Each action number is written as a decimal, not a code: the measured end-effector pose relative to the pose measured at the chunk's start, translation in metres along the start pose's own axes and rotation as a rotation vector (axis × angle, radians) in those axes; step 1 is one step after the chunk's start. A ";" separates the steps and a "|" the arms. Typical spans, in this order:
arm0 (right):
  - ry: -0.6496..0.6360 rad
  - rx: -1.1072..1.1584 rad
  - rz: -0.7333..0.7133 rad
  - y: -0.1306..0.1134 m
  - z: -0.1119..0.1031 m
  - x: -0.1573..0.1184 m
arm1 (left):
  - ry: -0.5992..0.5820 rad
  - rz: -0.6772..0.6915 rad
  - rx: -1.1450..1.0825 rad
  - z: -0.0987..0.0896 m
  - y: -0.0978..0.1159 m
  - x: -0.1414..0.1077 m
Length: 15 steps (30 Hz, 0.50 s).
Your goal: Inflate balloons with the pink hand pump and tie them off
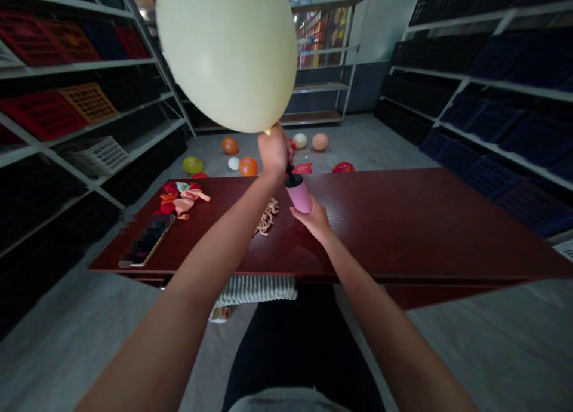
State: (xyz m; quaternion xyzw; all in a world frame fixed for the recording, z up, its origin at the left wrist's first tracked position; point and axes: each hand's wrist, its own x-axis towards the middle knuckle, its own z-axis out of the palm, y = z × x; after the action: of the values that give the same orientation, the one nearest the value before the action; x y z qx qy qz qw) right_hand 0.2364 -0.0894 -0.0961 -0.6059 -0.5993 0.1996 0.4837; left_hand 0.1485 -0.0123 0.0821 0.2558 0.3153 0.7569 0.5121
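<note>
In the head view, the left hand (273, 152) has its fingers closed around the neck of a big pale yellow balloon (226, 51), which swells above and left of the hand, high over the worktop (403, 221). The neck sits on the black tip of a pink pump (298, 194). The right hand (316, 220) grips the pump's lower end from beneath, fingers wrapped round the body, just above the dark red worktop.

On the worktop left of the hands lie a small pile of tan rubber bands (267, 217), a heap of flat red and peach balloons (181, 198) and a phone (147, 242). Blown-up balloons (248, 166) are scattered on the floor beyond the far edge. Shelves of crates (89, 101) line both sides.
</note>
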 end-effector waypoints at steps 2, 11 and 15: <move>0.000 -0.036 0.011 0.000 0.000 0.001 | -0.109 -0.025 0.021 -0.011 -0.014 -0.002; -0.090 -0.377 -0.123 -0.012 0.005 -0.003 | 0.031 -0.146 0.045 -0.077 0.003 0.019; -0.108 -0.531 -0.219 -0.024 0.008 -0.011 | 0.158 -0.146 0.005 -0.113 0.026 0.031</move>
State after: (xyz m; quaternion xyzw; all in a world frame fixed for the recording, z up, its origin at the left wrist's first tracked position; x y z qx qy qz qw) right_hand 0.2152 -0.1011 -0.0833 -0.6315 -0.7172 0.0144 0.2943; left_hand 0.0414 -0.0148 0.0280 0.1729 0.3743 0.7347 0.5387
